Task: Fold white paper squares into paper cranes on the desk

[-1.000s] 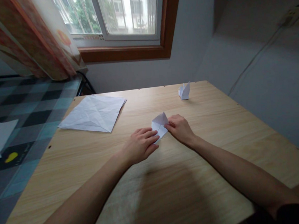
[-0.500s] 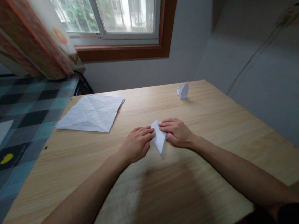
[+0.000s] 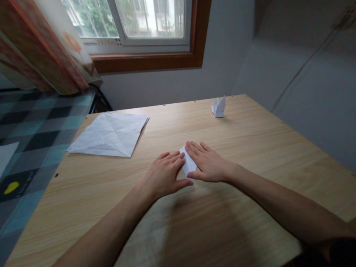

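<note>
A small folded white paper (image 3: 187, 163) lies flat on the wooden table (image 3: 204, 230), mostly covered by both hands. My left hand (image 3: 165, 174) rests on its left side with fingers stretched out flat. My right hand (image 3: 207, 162) lies palm down over its right side, fingers extended and pressing it to the table. Only a narrow strip of paper shows between the two hands.
A large creased white sheet (image 3: 109, 134) lies at the table's back left. A small finished paper figure (image 3: 219, 107) stands at the back right. A checked bed cover (image 3: 18, 146) is to the left, and a window (image 3: 138, 17) with a curtain (image 3: 35, 42) behind.
The raised paper flap has been folded down flat. My right hand went from pinching the paper to lying flat over it; my left hand stayed beside it.
</note>
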Demonstrator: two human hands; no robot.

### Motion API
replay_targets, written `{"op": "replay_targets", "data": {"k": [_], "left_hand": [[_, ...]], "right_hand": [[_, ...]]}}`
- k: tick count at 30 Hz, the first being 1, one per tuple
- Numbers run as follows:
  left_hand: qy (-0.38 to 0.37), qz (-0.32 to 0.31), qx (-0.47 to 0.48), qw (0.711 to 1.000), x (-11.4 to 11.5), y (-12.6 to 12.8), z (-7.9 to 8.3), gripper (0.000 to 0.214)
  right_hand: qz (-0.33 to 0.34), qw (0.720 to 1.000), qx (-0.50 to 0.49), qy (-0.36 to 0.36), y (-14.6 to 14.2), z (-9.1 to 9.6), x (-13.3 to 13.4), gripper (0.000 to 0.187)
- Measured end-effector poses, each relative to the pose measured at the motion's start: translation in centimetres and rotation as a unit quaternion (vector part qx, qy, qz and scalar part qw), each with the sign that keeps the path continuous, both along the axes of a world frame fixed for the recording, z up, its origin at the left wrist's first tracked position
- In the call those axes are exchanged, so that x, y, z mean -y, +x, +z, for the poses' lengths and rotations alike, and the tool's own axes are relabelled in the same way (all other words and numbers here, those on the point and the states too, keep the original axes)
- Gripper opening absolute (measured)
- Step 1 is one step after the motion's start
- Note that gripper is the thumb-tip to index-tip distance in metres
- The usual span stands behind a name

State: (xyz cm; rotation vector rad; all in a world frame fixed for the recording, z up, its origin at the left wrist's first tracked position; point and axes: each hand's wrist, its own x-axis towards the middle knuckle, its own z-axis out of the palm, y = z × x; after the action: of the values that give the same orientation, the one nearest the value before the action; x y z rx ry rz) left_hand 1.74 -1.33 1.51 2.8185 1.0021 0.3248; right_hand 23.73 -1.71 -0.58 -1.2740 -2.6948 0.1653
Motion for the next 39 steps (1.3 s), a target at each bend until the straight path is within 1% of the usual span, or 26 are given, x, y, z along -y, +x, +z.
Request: {"op": "replay_targets", "data": {"k": [4,7,9,12,14,18,20,21,22,24,25,26,28,30,32,34,36,39], "left_hand": [[-0.008,0.015,-0.002,1.000,0.3,0.1,-0.1,0.069],[-0.010,0.011,-0.004,1.000,0.3,0.0,-0.2,0.073],[-0.010,0.002,-0.001,1.000,0.2,-0.2,-0.2,0.077],[-0.008,-0.012,0.018,1.000,-0.1,-0.5,-0.2,0.082],[-0.010,-0.022,0.032,0.999,-0.4,-0.7,-0.2,0.084],[-0.017,-0.040,0.054,0.998,-0.8,-1.1,-0.2,0.089],[-0.023,-0.036,0.071,0.997,-0.8,-1.2,-0.2,0.085],[-0.027,-0.031,0.082,0.996,-0.8,-1.2,-0.3,0.078],[-0.031,-0.024,0.093,0.995,-0.8,-1.2,-0.3,0.067],[-0.038,-0.007,0.116,0.992,-0.8,-1.1,-0.4,0.038],[-0.042,0.007,0.130,0.991,-0.8,-1.0,-0.4,0.027],[-0.046,0.028,0.146,0.988,-0.8,-1.0,-0.4,0.021],[-0.057,0.078,0.183,0.978,-0.8,-0.8,-0.5,0.021],[-0.075,0.125,0.216,0.965,-0.9,-0.8,-0.6,0.029],[-0.086,0.157,0.234,0.956,-1.0,-0.7,-0.7,0.037],[-0.076,0.172,0.229,0.955,-1.2,-0.7,-0.8,0.039],[-0.047,0.186,0.207,0.959,-1.5,-0.7,-0.9,0.041],[-0.003,0.224,0.164,0.961,-1.9,-0.8,-1.1,0.048]], "right_hand": [[-0.001,1.000,-0.003,-0.003,0.9,-0.1,1.1,0.097],[0.020,0.999,-0.040,0.002,2.0,-0.2,1.0,0.095],[0.043,0.995,-0.087,0.013,2.8,-0.3,0.2,0.084],[0.072,0.984,-0.154,0.044,3.5,-0.5,-1.1,0.053],[0.077,0.978,-0.183,0.062,3.7,-0.5,-1.5,0.037],[0.076,0.970,-0.220,0.065,3.2,-0.3,-1.4,0.021],[0.066,0.969,-0.232,0.058,2.9,-0.2,-1.2,0.019],[0.056,0.969,-0.236,0.054,2.8,-0.1,-1.1,0.021],[0.040,0.969,-0.240,0.050,2.6,0.0,-1.0,0.023],[-0.003,0.970,-0.240,0.048,2.1,0.0,-1.0,0.027],[-0.027,0.971,-0.234,0.049,1.8,0.1,-1.0,0.028],[-0.053,0.972,-0.224,0.051,1.5,0.2,-1.0,0.029],[-0.099,0.974,-0.194,0.057,0.8,0.3,-0.9,0.031],[-0.131,0.976,-0.165,0.060,0.1,0.4,-0.9,0.030],[-0.147,0.976,-0.149,0.060,-0.4,0.5,-0.8,0.025],[-0.152,0.976,-0.146,0.055,-0.6,0.5,-0.7,0.019],[-0.157,0.975,-0.148,0.048,-0.8,0.4,-0.6,0.012],[-0.174,0.972,-0.156,0.032,-1.1,0.4,-0.6,0.013]]}}
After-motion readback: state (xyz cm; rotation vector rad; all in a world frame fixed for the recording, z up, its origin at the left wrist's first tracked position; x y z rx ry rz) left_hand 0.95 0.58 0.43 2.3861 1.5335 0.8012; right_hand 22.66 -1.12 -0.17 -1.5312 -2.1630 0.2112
